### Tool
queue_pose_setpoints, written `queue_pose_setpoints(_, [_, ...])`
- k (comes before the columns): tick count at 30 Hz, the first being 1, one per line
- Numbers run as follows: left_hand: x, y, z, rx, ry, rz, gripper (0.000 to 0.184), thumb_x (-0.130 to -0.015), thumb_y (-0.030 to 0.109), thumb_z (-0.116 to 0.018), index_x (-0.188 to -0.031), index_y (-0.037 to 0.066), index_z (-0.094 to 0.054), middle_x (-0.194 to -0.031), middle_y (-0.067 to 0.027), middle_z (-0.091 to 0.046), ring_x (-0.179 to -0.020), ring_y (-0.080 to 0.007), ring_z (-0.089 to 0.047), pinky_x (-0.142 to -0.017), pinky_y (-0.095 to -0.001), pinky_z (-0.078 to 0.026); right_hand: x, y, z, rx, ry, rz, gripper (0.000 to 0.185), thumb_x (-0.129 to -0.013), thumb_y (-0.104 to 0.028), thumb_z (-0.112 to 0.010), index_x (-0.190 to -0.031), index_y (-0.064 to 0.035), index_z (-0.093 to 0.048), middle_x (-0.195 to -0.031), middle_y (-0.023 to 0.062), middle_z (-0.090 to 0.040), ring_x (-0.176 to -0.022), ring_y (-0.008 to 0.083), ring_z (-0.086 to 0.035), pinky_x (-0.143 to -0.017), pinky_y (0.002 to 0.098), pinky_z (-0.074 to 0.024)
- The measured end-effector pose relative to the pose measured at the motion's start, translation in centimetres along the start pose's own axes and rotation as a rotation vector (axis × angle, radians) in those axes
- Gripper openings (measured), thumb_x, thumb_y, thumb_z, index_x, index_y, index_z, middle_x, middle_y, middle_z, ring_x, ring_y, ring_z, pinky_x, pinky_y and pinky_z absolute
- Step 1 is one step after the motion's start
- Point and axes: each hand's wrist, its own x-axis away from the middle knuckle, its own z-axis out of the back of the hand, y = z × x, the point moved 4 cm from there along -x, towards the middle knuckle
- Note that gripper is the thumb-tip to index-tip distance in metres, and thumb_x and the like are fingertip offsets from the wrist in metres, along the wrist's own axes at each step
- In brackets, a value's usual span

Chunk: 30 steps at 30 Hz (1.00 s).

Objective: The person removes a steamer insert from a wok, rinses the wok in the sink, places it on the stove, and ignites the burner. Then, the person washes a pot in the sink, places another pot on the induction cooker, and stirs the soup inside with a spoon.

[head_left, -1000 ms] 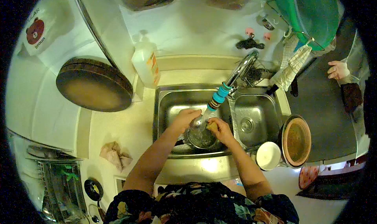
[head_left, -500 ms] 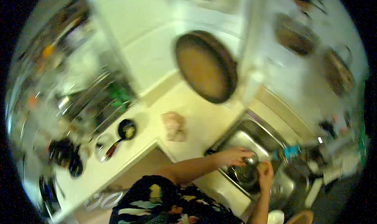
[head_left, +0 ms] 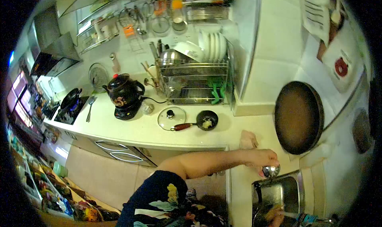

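My left hand (head_left: 264,158) is closed on a small shiny metal piece (head_left: 271,171), round in shape, over the sink's near left corner. Down in the sink (head_left: 300,187), my right hand (head_left: 273,216) is partly visible and blurred beside a dark round pan (head_left: 260,217); what its fingers hold is too unclear to name. The faucet's blue end (head_left: 304,218) is just right of that hand. A crumpled beige cloth (head_left: 248,139) lies on the counter beyond my left hand.
A large round pan (head_left: 298,117) leans by the wall. Along the counter (head_left: 155,137) stand a small pan (head_left: 207,120) with a red-brown handle, a glass lid (head_left: 172,118), a black kettle (head_left: 121,91) and a dish rack (head_left: 195,69). A stove (head_left: 71,111) is farther left.
The view has swung left, toward the dish rack and stove. My left hand has lifted the metal piece away from the right hand, toward the counter side of the sink.
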Motion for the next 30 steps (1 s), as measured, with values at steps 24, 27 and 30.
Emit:
queue_pose_setpoints(24, [60.3,20.7,33.2,-0.352,1.541,-0.188,0.031,-0.093,0.04,-0.056,-0.102,0.011,-0.06,-0.074,0.0034,-0.055,-0.058,-0.0043,-0.047,-0.045,-0.0172,-0.04,-3.1,7.1,-13.2,0.303,-0.173,-0.069,0.034,-0.092,-0.029,-0.058,-0.117,-0.007,-0.059,-0.076,0.0053,-0.047,-0.061,0.0179,-0.038,-0.058,0.0323,-0.0355])
queue_pose_setpoints(27, [60.7,19.5,35.9,-0.326,1.602,-0.189,0.031,-0.093,0.041,-0.055,-0.104,0.012,-0.06,-0.073,0.0035,-0.054,-0.058,-0.0048,-0.047,-0.046,-0.0174,-0.043,-2.9,7.2,-13.3,0.316,-0.166,-0.071,0.034,-0.091,-0.029,-0.058,-0.117,-0.007,-0.059,-0.078,0.0056,-0.047,-0.063,0.0182,-0.039,-0.059,0.0327,-0.0358])
queue_pose_setpoints(30, [59.9,18.0,38.7,-0.298,1.616,-0.189,0.034,-0.094,0.042,-0.054,-0.106,0.011,-0.06,-0.073,0.0018,-0.057,-0.053,-0.0055,-0.046,-0.046,-0.0182,-0.045,-2.7,7.1,-13.4,0.329,-0.158,-0.071,0.034,-0.091,-0.029,-0.057,-0.117,-0.0069,-0.058,-0.079,0.0059,-0.048,-0.065,0.0185,-0.04,-0.06,0.033,-0.0361])
